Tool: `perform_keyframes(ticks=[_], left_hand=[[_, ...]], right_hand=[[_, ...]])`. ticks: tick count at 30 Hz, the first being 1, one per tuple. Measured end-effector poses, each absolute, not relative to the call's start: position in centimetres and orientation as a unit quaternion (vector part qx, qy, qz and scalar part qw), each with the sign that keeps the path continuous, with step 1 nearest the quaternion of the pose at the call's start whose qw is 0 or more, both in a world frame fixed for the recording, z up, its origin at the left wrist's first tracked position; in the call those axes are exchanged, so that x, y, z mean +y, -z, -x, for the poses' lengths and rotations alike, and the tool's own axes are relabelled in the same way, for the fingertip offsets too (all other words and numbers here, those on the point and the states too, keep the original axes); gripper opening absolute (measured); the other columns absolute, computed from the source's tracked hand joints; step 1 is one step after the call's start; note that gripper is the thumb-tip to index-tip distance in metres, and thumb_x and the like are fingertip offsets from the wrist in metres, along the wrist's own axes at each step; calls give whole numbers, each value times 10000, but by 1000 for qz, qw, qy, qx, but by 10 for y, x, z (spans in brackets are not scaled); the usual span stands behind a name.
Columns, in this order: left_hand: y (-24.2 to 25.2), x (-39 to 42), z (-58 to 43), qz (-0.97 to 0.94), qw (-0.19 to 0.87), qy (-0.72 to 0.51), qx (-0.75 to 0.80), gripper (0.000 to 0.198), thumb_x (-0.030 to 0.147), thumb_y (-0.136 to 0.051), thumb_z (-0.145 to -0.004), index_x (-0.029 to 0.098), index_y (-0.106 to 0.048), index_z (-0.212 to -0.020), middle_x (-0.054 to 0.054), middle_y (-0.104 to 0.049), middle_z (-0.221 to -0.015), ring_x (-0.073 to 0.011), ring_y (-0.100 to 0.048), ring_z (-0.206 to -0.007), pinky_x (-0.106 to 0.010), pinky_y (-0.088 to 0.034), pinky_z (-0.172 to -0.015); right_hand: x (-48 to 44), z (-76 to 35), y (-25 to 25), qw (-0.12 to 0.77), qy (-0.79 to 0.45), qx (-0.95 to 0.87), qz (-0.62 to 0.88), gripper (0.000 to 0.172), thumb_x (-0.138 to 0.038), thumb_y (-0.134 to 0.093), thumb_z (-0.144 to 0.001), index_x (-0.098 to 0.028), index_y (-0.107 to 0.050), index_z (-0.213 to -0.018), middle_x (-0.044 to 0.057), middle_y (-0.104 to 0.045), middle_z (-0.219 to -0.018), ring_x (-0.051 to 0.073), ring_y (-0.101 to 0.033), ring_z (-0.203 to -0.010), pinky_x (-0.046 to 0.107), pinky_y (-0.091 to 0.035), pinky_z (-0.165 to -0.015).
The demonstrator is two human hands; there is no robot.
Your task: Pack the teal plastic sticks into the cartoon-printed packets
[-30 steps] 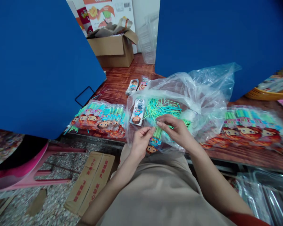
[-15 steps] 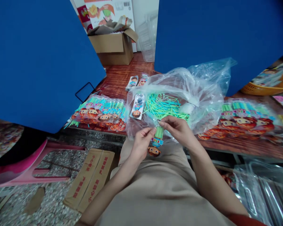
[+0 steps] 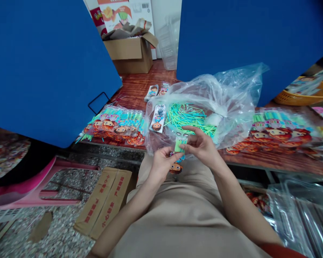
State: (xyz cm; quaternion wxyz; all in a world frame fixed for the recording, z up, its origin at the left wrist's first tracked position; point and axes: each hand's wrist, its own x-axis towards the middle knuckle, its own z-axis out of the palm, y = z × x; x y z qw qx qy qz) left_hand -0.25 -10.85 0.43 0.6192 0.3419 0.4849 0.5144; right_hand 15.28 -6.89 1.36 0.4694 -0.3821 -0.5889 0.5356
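Between my hands, over my lap, is a small clear packet of green sticks (image 3: 179,143) with a cartoon face printed at its lower end. My left hand (image 3: 164,161) pinches the packet's left side near the middle. On its right side, my right hand (image 3: 203,147) grips the packet with the thumb in front, the index finger lifted at the top. Just beyond lies an open clear plastic bag (image 3: 226,118) with a heap of loose green and blue sticks (image 3: 187,116). A stack of flat printed packets (image 3: 158,119) rests at the bag's left side.
Filled packets lie in rows on the wooden table, at left (image 3: 115,123) and right (image 3: 278,130). Blue panels (image 3: 48,64) stand on both sides. A cardboard box (image 3: 129,53) sits at the back. A pink stool (image 3: 51,182) and flattened carton (image 3: 103,202) are on the floor.
My right hand has shifted from the packet's top edge down its right side, and the index finger has lifted. The packet's top now shows. My left hand still pinches it.
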Motion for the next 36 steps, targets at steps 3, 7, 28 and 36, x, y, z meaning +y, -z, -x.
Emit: perform_keyframes(ticks=[3, 7, 28, 36], left_hand=[[-3, -111, 2, -339, 617, -515, 488, 324, 360, -926, -512, 149, -754, -688, -20, -695, -674, -108, -549, -600, -234, -434, -592], [-1, -112, 3, -325, 618, -538, 473, 328, 338, -932, -500, 149, -758, -704, -26, -710, -692, -111, -566, -612, -235, -454, -614], [-4, -118, 1, -334, 624, -541, 454, 282, 296, -919, -549, 147, -765, -732, -24, -724, -721, -106, -583, -628, -226, -456, -630], [-9, -118, -2, -323, 634, -538, 451, 326, 358, -913, -567, 150, -767, -773, -24, -711, -733, -91, -566, -631, -215, -441, -630]], right_hand=[[-71, -151, -12, 485, -527, -581, 386, 569, -327, -823, -716, -219, -566, -1212, -115, -484, -544, 94, -470, -471, 230, -375, -477], [-75, -151, -13, 494, -555, -555, 373, 579, -332, -835, -696, -213, -565, -1194, -97, -548, -581, 91, -486, -497, 229, -381, -494], [-88, -149, -26, 521, -527, -564, 366, 527, -196, -733, -737, -238, -532, -1222, -78, -538, -662, 93, -488, -552, 234, -396, -517], [-87, -150, -23, 531, -520, -557, 371, 499, -186, -725, -739, -236, -537, -1198, -96, -487, -625, 82, -450, -537, 218, -375, -512]])
